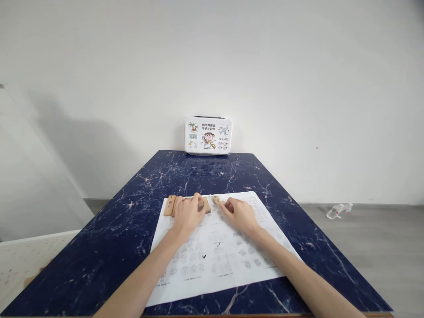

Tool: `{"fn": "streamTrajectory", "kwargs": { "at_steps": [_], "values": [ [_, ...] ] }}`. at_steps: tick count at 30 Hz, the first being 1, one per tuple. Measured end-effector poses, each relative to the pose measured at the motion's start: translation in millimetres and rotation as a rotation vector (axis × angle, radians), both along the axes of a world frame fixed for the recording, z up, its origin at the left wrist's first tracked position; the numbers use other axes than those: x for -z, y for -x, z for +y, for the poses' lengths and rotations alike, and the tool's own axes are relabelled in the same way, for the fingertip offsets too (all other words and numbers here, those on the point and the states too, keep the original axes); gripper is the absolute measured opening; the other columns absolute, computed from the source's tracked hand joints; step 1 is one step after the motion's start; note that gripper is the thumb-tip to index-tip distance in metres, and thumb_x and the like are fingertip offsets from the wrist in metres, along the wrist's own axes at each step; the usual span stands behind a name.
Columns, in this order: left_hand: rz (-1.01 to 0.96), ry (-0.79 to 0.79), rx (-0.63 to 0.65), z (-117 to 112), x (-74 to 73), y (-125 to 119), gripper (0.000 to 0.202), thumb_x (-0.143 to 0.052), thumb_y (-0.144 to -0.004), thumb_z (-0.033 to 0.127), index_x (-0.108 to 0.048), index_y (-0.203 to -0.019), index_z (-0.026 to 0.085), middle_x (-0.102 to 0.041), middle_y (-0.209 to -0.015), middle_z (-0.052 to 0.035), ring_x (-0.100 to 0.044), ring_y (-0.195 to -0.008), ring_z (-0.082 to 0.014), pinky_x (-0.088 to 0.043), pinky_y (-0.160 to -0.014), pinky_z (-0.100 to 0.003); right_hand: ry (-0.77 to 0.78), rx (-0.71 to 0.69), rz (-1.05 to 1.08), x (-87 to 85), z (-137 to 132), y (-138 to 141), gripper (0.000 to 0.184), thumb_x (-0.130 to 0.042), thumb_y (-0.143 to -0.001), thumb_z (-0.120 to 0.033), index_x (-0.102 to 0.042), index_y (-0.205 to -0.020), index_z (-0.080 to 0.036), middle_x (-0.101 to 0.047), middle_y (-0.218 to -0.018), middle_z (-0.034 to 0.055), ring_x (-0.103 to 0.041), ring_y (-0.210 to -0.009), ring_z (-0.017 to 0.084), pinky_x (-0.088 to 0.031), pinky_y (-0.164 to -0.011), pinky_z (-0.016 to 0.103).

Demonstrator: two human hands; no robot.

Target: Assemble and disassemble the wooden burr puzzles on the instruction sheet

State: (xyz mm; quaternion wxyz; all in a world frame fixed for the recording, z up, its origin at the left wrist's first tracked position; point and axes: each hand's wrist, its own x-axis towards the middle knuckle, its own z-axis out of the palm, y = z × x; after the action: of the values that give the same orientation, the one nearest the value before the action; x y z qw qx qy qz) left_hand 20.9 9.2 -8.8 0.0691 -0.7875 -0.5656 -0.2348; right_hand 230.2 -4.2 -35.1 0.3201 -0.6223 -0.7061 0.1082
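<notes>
My left hand (188,213) lies over a row of light-brown wooden pieces near the top of the printed paper sheet (185,287). Its fingers curl around a wooden block (207,205), which shows past the thumb and fingertips; the palm hides the rest. Left of that hand lies a flat wooden piece with a slot (170,206). My right hand (241,215) is closed, with its thumb and fingertips at a small, pale, notched wooden piece (216,200). A narrow gap separates this piece from the block at my left hand.
A dark blue marbled table (132,212) lies under the sheet. At its far edge a white case with cartoon travel pictures (208,136) stands against the wall. Small black flecks (204,256) lie on the paper. A clear plastic bottle (338,210) is on the floor at right.
</notes>
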Motion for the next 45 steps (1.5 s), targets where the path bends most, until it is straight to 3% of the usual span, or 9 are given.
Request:
{"fn": "streamTrajectory", "kwargs": {
  "at_steps": [5, 9, 13, 17, 22, 32, 38, 42, 45],
  "values": [
    [-0.052, -0.039, 0.039, -2, 0.1, -2, 0.025, -0.060, -0.095, 0.036, -0.056, -0.075, 0.022, -0.071, -0.075, -0.0036, -0.067, -0.076, -0.0253, -0.040, -0.083, -0.040, -0.005, -0.104, -0.047, 4.9, 2, 0, 0.033, -0.058, -0.098, -0.046, -0.055, -0.075, -0.022, -0.068, -0.072, 0.0029, -0.056, -0.063, 0.018, -0.031, -0.060, 0.030],
    [-0.059, -0.090, 0.056, -1, 2.8, -1, 0.029, -0.062, -0.095, 0.041, -0.058, -0.074, 0.022, -0.066, -0.084, -0.0055, -0.063, -0.086, -0.0270, -0.041, -0.084, -0.042, -0.020, -0.191, -0.066, 2.9, 0, 1, 0.021, -0.058, -0.098, -0.039, -0.064, -0.087, -0.022, -0.067, -0.075, 0.0021, -0.057, -0.067, 0.017, -0.033, -0.063, 0.029],
    [-0.105, -0.139, 0.101, 1, 6.0, -1, 0.020, -0.067, -0.092, 0.042, -0.062, -0.091, 0.022, -0.064, -0.100, -0.0079, -0.059, -0.098, -0.0290, -0.045, -0.087, -0.042, -0.031, -0.252, -0.076, -0.1, -3, 2, 0.018, -0.058, -0.098, -0.033, -0.070, -0.106, -0.023, -0.068, -0.083, 0.0021, -0.060, -0.071, 0.017, -0.036, -0.066, 0.028],
    [-0.184, -0.114, 0.246, 3, 13.5, -2, 0.029, -0.069, -0.090, 0.038, -0.060, -0.111, 0.021, -0.062, -0.121, -0.0113, -0.055, -0.116, -0.0313, -0.046, -0.099, -0.046, -0.056, -0.289, -0.117, 1.1, -4, 1, 0.028, -0.057, -0.098, -0.025, -0.073, -0.121, -0.027, -0.068, -0.089, 0.0023, -0.064, -0.076, 0.017, -0.039, -0.069, 0.027],
    [-0.151, -0.052, 0.348, 6, 22.5, -2, 0.033, -0.066, -0.091, 0.028, -0.058, -0.124, 0.022, -0.062, -0.136, -0.0112, -0.049, -0.130, -0.0318, -0.042, -0.110, -0.051, -0.062, -0.313, -0.155, 2.6, -4, 1, 0.033, -0.054, -0.100, -0.023, -0.073, -0.126, -0.030, -0.069, -0.094, 0.0032, -0.065, -0.076, 0.017, -0.042, -0.071, 0.028],
    [-0.101, -0.068, 0.261, 3, 14.1, -2, 0.031, -0.055, -0.086, 0.007, -0.059, -0.113, 0.020, -0.064, -0.120, -0.0107, -0.056, -0.118, -0.0302, -0.047, -0.100, -0.047, -0.070, -0.312, -0.109, 5.3, -3, 1, 0.025, -0.054, -0.098, -0.021, -0.073, -0.115, -0.024, -0.071, -0.092, 0.0024, -0.062, -0.074, 0.016, -0.039, -0.070, 0.027],
    [-0.174, -0.106, 0.460, -7, 7.1, -9, 0.028, -0.051, -0.092, 0.007, -0.058, -0.116, 0.022, -0.064, -0.121, -0.0090, -0.058, -0.117, -0.0273, -0.049, -0.101, -0.044, -0.064, -0.318, -0.121, 6.6, -3, 3, 0.023, -0.053, -0.097, -0.019, -0.070, -0.111, -0.022, -0.070, -0.092, 0.0027, -0.060, -0.073, 0.016, -0.036, -0.068, 0.026],
    [-0.165, 0.004, 0.590, -13, 7.1, -13, 0.019, -0.048, -0.098, 0.012, -0.059, -0.110, 0.022, -0.069, -0.103, -0.0057, -0.065, -0.097, -0.0235, -0.053, -0.089, -0.039, -0.042, -0.286, -0.160, 5.6, -3, 4, 0.010, -0.056, -0.090, -0.015, -0.065, -0.090, -0.019, -0.068, -0.087, 0.0040, -0.058, -0.073, 0.016, -0.033, -0.066, 0.027],
    [-0.117, 0.065, 0.641, -14, 9.8, -13, 0.017, -0.051, -0.095, 0.010, -0.061, -0.104, 0.021, -0.071, -0.095, -0.0039, -0.067, -0.087, -0.0214, -0.054, -0.082, -0.036, -0.040, -0.334, -0.145, 4.3, -3, 3, 0.012, -0.056, -0.085, -0.010, -0.062, -0.088, -0.020, -0.069, -0.091, 0.0035, -0.059, -0.077, 0.017, -0.035, -0.069, 0.026]
  ]
}}
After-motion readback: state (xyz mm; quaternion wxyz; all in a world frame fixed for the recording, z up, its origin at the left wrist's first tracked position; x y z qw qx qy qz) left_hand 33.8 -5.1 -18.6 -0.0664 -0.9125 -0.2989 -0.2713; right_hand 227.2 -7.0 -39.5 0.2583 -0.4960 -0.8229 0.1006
